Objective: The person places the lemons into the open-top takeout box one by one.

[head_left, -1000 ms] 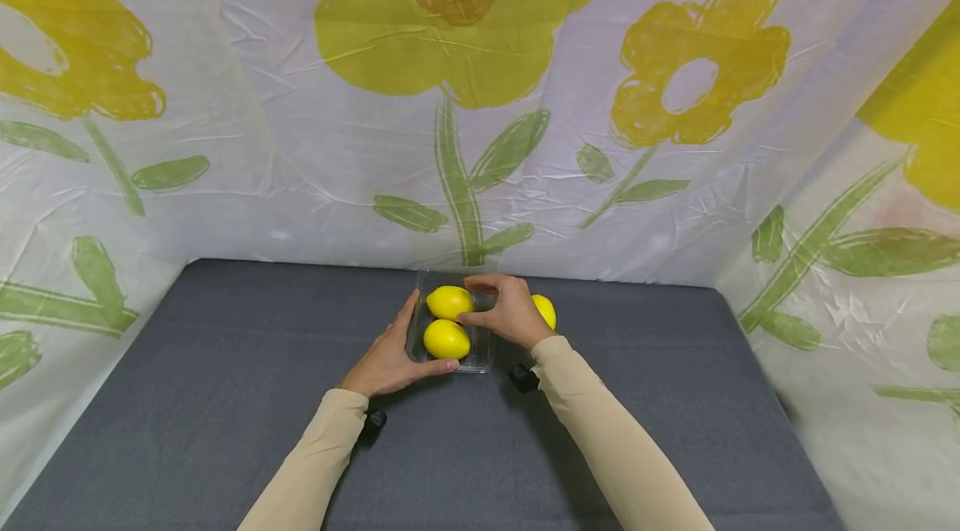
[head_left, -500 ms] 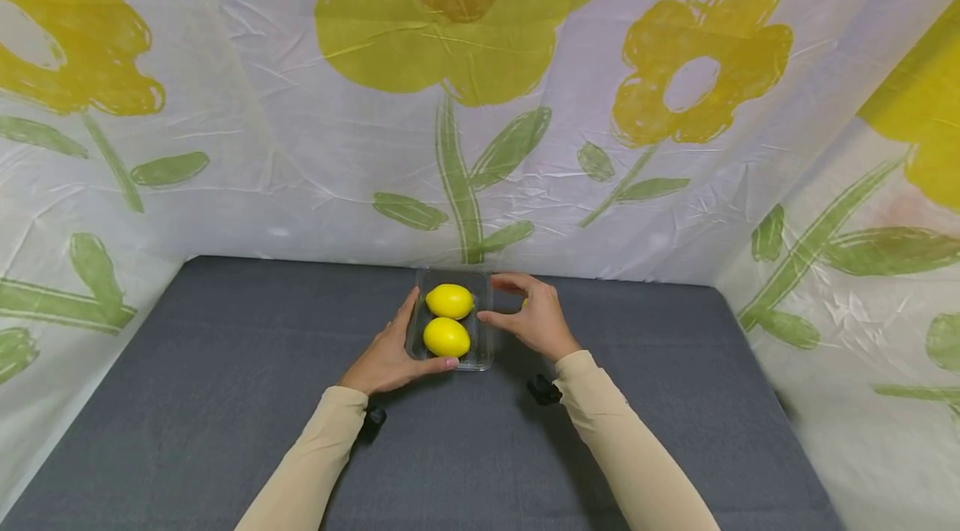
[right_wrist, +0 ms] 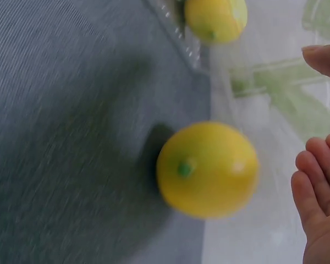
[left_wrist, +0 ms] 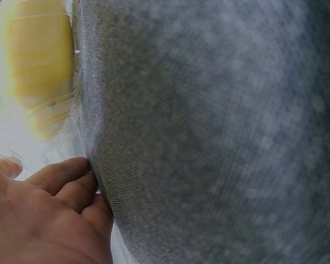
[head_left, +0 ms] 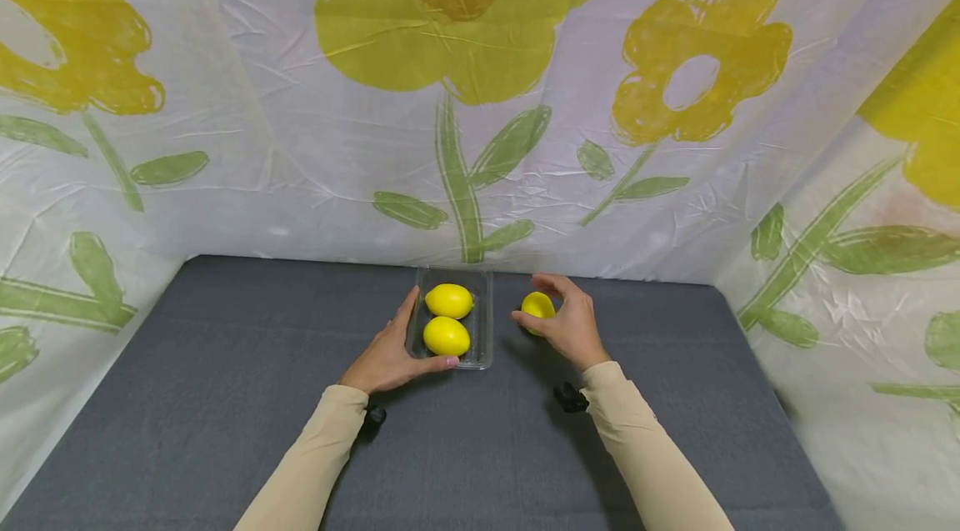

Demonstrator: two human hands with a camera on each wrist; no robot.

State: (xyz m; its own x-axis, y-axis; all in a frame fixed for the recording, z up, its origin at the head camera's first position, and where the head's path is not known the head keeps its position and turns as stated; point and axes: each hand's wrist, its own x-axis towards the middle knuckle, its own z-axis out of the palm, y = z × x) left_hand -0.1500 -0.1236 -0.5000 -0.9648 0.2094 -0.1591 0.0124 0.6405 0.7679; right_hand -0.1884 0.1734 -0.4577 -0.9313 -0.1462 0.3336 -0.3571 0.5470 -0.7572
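In the head view, a clear plastic container (head_left: 483,335) holds two yellow lemons, a rear lemon (head_left: 449,301) and a front lemon (head_left: 447,337). My left hand (head_left: 384,358) rests against its left side and front corner, thumb along the front edge, fingers extended. The left wrist view shows those fingertips (left_wrist: 82,165) right at the container's wall. To the right of the container a third lemon (head_left: 537,308) lies on the table. My right hand (head_left: 567,323) is spread over it, thumb and fingers apart. In the right wrist view, a gap shows between that lemon (right_wrist: 208,170) and the fingers.
A dark grey cloth covers the table (head_left: 247,364). Behind it hangs a white sheet (head_left: 315,181) printed with yellow flowers, close to the container's far edge. Black wrist cameras sit below each hand.
My right hand has moved from over the container rightward to the third lemon, with nothing in it. My left hand, the container and its two lemons stay put.
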